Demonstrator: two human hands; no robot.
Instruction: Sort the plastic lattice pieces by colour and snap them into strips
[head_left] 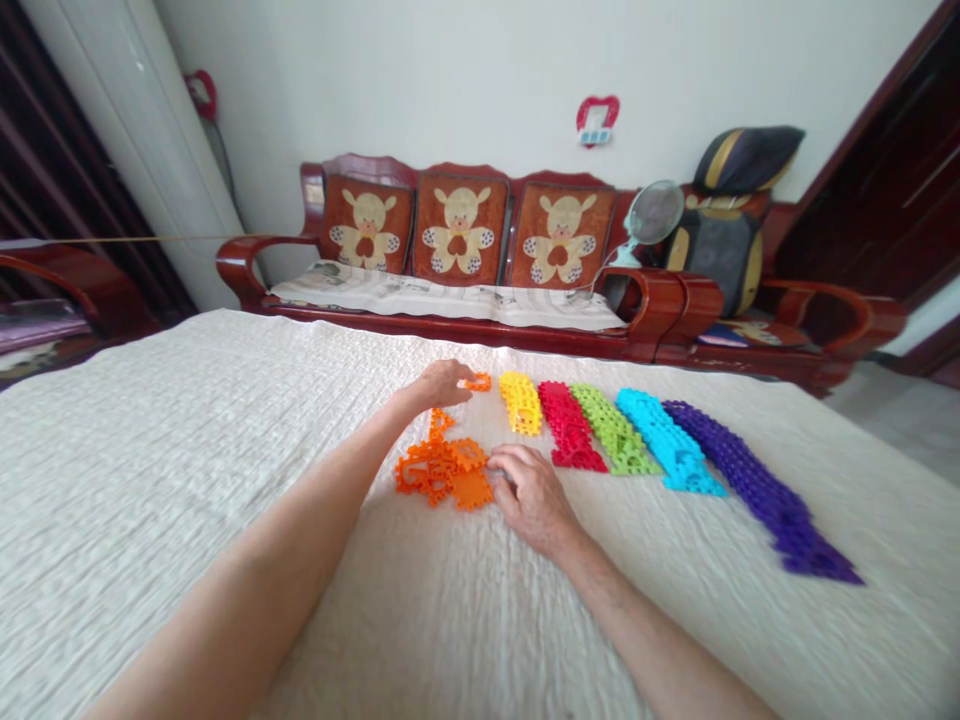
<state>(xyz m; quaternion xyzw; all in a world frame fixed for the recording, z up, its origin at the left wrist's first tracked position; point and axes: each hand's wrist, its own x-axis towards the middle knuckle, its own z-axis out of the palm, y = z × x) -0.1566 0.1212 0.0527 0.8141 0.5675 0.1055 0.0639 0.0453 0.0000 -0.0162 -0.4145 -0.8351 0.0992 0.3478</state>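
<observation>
The left hand (444, 380) reaches out with its fingertips at a small orange piece (481, 382); whether it pinches that piece or has let go, I cannot tell. The right hand (532, 495) has a slack grip, fingers loosely spread at the right edge of the orange heap (442, 472), nothing seen held. The step in hand seems to be laying out orange pieces one by one; the next move would call for lifting a single piece cleanly out of the tangle.

Counted: one orange piece apart, one heap whose overlapping pieces cannot be numbered, and five rows to the right, one each of yellow (520, 402), red (566, 425), green (611, 425), blue (667, 440) and purple (757, 480). All lie on one quilted cover (187, 430). Beyond stands one sofa (244, 265) with three bear cushions (461, 225) and one fan (660, 212).
</observation>
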